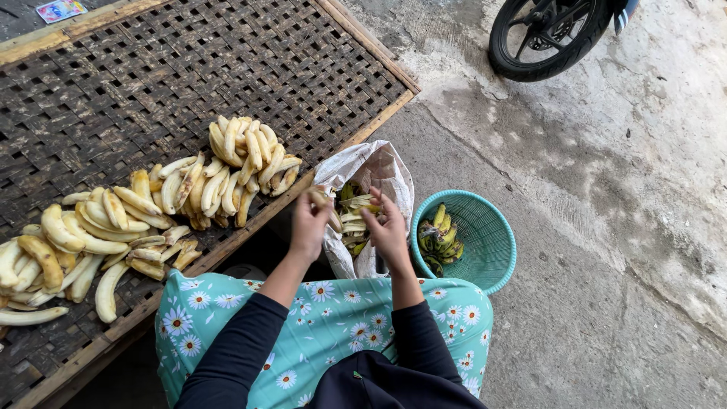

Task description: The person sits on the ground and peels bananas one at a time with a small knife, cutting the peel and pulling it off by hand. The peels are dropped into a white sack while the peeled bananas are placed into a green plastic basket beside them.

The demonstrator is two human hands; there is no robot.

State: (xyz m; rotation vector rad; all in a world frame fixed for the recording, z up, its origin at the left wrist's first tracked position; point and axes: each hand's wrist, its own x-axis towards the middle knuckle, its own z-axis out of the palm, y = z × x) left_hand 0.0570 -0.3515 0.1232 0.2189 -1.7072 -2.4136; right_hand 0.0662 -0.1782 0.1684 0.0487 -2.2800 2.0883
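Note:
My left hand [310,220] grips a small banana [327,208] over a white sack [379,170] that holds banana peels [354,216]. My right hand [388,227] is close beside it, its fingers at the banana's end above the peels. Whether the right hand pinches peel or only touches it, I cannot tell. Peeled pale bananas [242,155] lie in heaps on a woven bamboo rack [151,83] to the left. A teal plastic basket [485,242] at the right holds unpeeled green-yellow bananas [439,238].
More peeled bananas [68,246] spread along the rack's near-left edge. A motorbike wheel [541,34] stands on the concrete at the top right. My lap in teal flowered cloth [326,318] fills the bottom. A wooden frame [371,53] borders the rack.

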